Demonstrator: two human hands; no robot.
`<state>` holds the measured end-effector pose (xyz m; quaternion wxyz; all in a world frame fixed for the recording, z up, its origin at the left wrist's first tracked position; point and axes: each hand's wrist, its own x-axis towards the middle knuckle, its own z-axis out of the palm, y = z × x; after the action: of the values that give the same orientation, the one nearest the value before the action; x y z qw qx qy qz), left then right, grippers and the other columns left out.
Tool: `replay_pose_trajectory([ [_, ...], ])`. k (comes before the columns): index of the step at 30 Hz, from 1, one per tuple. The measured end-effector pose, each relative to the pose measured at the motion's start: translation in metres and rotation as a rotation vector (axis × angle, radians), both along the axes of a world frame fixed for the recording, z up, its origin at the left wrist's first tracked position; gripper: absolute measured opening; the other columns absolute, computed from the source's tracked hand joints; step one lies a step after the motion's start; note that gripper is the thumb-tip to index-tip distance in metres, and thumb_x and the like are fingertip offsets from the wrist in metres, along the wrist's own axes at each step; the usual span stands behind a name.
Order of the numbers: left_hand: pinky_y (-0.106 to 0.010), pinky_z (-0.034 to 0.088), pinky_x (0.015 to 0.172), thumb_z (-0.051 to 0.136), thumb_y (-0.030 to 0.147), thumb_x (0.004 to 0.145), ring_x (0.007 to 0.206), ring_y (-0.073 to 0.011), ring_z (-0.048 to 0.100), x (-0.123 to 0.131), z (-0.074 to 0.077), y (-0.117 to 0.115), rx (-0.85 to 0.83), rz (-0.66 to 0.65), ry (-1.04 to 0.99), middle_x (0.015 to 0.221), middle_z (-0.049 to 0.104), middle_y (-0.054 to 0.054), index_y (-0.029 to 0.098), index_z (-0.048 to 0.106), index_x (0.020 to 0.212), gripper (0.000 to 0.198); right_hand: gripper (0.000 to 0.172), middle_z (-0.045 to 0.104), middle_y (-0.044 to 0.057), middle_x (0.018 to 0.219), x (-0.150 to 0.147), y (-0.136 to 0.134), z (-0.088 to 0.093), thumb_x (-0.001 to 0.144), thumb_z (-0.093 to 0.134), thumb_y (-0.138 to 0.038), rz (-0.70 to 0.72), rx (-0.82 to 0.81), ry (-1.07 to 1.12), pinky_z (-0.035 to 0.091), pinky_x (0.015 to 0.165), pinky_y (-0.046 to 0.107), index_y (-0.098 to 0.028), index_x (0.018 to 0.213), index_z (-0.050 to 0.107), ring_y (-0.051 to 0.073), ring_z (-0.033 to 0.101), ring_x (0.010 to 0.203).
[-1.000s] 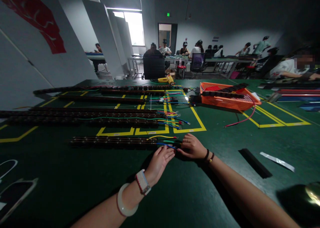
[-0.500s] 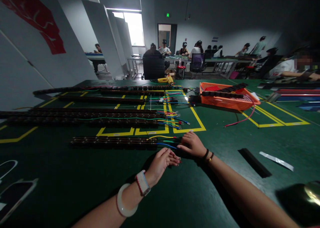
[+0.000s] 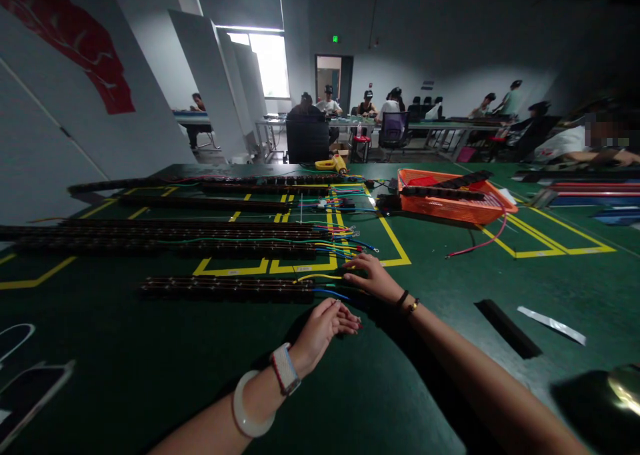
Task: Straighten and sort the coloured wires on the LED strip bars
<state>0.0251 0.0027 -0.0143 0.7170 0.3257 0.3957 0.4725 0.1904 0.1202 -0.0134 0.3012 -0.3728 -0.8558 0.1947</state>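
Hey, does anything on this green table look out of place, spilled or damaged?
Mildly, yes. A reddish wire trails over the orange basket's side onto the table. A black strip and a silvery strip lie loose and slanted, apart from the straight dark bundles. I see no spill or clear damage.

The right hand (image 3: 371,277) is now toward 11 o'clock from its earlier spot, fingertips covering the yellow wire (image 3: 320,277)'s tip. The left hand (image 3: 320,332), previously at the blue wire (image 3: 327,290)'s end, sits curled toward 5 o'clock.
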Motion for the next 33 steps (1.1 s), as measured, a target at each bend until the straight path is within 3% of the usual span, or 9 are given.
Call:
replay_pose_trajectory([
  [3, -0.031, 0.05, 0.07, 0.048, 0.026, 0.087, 0.072, -0.0187, 0.066, 0.0, 0.0, -0.001, -0.001, 0.01, -0.003, 0.078, 0.067, -0.01, 0.013, 0.052, 0.081, 0.015, 0.043, 0.062, 0.006, 0.104, -0.013, -0.006, -0.003, 0.079, 0.06, -0.056, 0.031, 0.014, -0.106, 0.035, 0.087, 0.038, -0.026, 0.11, 0.064, 0.023, 0.052, 0.099],
  [6, -0.032, 0.05, 0.07, 0.049, 0.025, 0.087, 0.073, -0.019, 0.066, 0.001, 0.001, -0.001, 0.001, 0.011, -0.011, 0.078, 0.067, -0.01, 0.013, 0.052, 0.081, 0.013, 0.044, 0.064, 0.005, 0.097, -0.02, -0.01, -0.009, 0.079, 0.059, -0.057, 0.044, -0.001, -0.147, 0.033, 0.087, 0.038, -0.025, 0.11, 0.064, 0.022, 0.053, 0.094],
  [14, -0.035, 0.05, 0.077, 0.049, 0.027, 0.088, 0.075, -0.0199, 0.067, 0.001, -0.001, 0.0, -0.03, 0.018, -0.064, 0.082, 0.068, -0.014, 0.012, 0.054, 0.082, 0.017, 0.027, 0.064, 0.002, 0.084, -0.02, -0.011, -0.012, 0.079, 0.066, -0.047, 0.108, 0.062, -0.194, 0.03, 0.082, 0.033, -0.02, 0.082, 0.068, 0.017, 0.052, 0.085],
  [19, -0.041, 0.046, 0.09, 0.051, 0.031, 0.087, 0.085, -0.0233, 0.067, 0.0, -0.003, 0.003, -0.092, 0.052, -0.091, 0.087, 0.068, -0.016, 0.011, 0.055, 0.085, 0.021, 0.022, 0.064, 0.0, 0.075, -0.024, -0.015, -0.012, 0.081, 0.065, -0.038, 0.079, 0.082, -0.179, 0.029, 0.078, 0.032, -0.018, 0.073, 0.065, 0.015, 0.053, 0.077],
  [24, -0.043, 0.04, 0.1, 0.054, 0.031, 0.086, 0.098, -0.0217, 0.064, 0.0, -0.012, 0.007, -0.113, 0.141, -0.196, 0.104, 0.064, -0.014, 0.014, 0.054, 0.102, 0.023, 0.026, 0.063, 0.0, 0.067, -0.029, -0.027, -0.004, 0.086, 0.061, -0.036, 0.038, 0.261, -0.238, 0.026, 0.079, 0.034, -0.018, 0.066, 0.061, 0.015, 0.05, 0.073],
  [27, -0.04, 0.036, 0.103, 0.054, 0.03, 0.087, 0.107, -0.0191, 0.059, -0.001, -0.012, 0.008, -0.087, 0.179, -0.27, 0.118, 0.061, -0.012, 0.018, 0.054, 0.104, 0.021, 0.021, 0.063, 0.001, 0.07, -0.029, -0.036, 0.0, 0.09, 0.054, -0.031, 0.05, 0.405, -0.324, 0.026, 0.082, 0.037, -0.02, 0.075, 0.063, 0.016, 0.049, 0.075],
  [30, -0.038, 0.036, 0.102, 0.053, 0.031, 0.087, 0.111, -0.0185, 0.057, -0.001, -0.008, 0.007, -0.08, 0.183, -0.3, 0.117, 0.062, -0.011, 0.018, 0.056, 0.099, 0.018, 0.014, 0.065, 0.003, 0.081, -0.027, -0.043, 0.0, 0.092, 0.05, -0.024, 0.084, 0.545, -0.427, 0.029, 0.085, 0.039, -0.02, 0.094, 0.063, 0.018, 0.05, 0.079],
  [33, -0.037, 0.038, 0.101, 0.056, 0.032, 0.086, 0.112, -0.0193, 0.056, 0.0, -0.003, 0.006, -0.06, 0.181, -0.292, 0.116, 0.062, -0.01, 0.018, 0.058, 0.097, 0.018, 0.023, 0.065, 0.007, 0.096, -0.024, -0.045, -0.003, 0.092, 0.047, -0.017, 0.154, 0.65, -0.483, 0.035, 0.085, 0.039, -0.017, 0.112, 0.059, 0.02, 0.052, 0.085],
])
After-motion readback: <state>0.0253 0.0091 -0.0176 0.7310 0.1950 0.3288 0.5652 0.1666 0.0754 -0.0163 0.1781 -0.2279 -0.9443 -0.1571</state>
